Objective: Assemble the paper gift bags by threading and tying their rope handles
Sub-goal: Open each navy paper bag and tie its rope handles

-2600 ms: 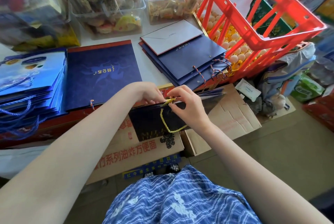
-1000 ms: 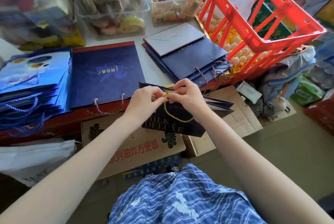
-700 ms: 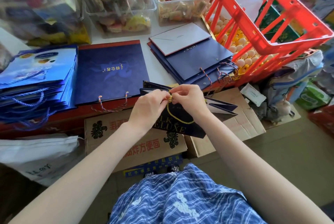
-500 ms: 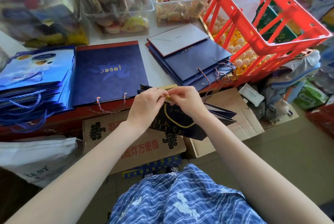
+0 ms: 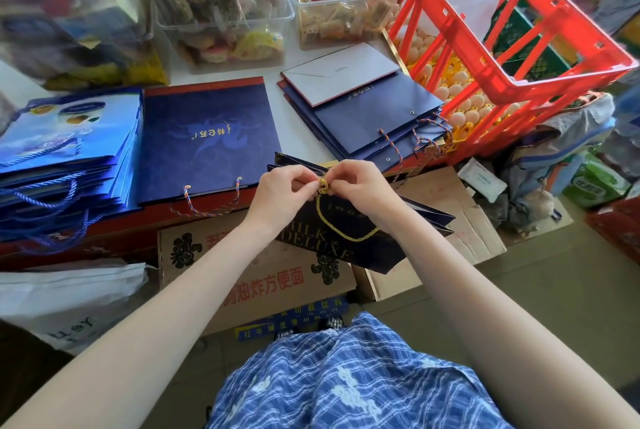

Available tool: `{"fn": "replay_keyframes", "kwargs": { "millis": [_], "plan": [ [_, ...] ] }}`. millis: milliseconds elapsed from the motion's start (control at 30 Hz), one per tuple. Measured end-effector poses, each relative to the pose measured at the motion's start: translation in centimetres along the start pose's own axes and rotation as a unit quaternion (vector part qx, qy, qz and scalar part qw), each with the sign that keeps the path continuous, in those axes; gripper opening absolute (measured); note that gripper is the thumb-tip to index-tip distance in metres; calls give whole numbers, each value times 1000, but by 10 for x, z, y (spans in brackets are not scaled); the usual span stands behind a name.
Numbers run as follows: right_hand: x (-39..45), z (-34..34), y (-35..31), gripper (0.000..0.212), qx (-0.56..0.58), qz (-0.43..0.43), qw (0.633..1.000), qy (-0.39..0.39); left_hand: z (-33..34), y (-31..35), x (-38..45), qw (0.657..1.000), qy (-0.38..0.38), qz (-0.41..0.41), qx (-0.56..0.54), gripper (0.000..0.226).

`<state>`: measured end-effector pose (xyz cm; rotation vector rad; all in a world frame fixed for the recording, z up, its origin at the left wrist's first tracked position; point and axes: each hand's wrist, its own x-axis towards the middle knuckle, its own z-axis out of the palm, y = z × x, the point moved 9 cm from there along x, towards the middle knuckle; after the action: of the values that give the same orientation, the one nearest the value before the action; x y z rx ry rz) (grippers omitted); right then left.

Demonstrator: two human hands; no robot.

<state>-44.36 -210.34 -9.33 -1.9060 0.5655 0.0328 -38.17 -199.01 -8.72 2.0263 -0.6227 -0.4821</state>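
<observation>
Far left: I see a stack of bright blue bags (image 5: pixel 65 137) lying flat on the table (image 5: pixel 294 137), with blue rope handles hanging over the edge.
Next to it: a dark blue bag (image 5: pixel 207 137) lies flat with gold writing on it. Its striped rope handle (image 5: pixel 211 201) droops over the table edge.
Back of the table: clear tubs of snacks (image 5: pixel 221 2) stand in a row.
Left hand: my left hand (image 5: pixel 282 191) has its fingers curled and pinches the gold rope (image 5: pixel 343 231) at the knot.
Knot: a small gold knot (image 5: pixel 322 185) sits between both hands, at the top edge of the bag. I think it is not pulled tight, but it is too small to tell.
The bag I work on: a folded dark bag (image 5: pixel 360 241) with gold letters hangs in the air in front of the table, above a brown cardboard box (image 5: pixel 263 276). The gold rope loops down across its front.
Right hand: my right hand (image 5: pixel 360 186) also pinches the gold rope at the knot, fingers curled round it.
Behind the hands: a pile of navy bags (image 5: pixel 374 116) lies flat, with a pale envelope (image 5: pixel 339 76) on top.
Far right: a red crate (image 5: pixel 519 57) leans over a tray of eggs (image 5: pixel 464 106).
Bottom: blue checked cloth (image 5: pixel 346 380) covers my lap.
</observation>
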Motion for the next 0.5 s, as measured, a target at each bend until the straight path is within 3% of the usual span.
{"fn": "replay_keyframes", "kwargs": {
  "millis": [67, 167, 300, 433, 500],
  "plan": [
    [-2, 2, -1, 18, 37, -2, 999, -19, -2, 1, 1, 1000, 9, 4, 2, 4],
    [-4, 5, -1, 30, 26, -5, 999, -41, -1, 0, 2, 1000, 10, 6, 2, 2],
    [-2, -7, 2, 19, 13, -1, 999, 49, 2, 6, -2, 998, 47, 39, 15, 5],
    [1, -13, 11, 12, 63, 25, 995, 68, -10, 9, -16, 986, 144, 79, 12, 18],
    [1, -16, 13, 14, 92, 34, 993, 65, -5, -3, -17, 990, 115, 42, 75, 17]
  ]
}}
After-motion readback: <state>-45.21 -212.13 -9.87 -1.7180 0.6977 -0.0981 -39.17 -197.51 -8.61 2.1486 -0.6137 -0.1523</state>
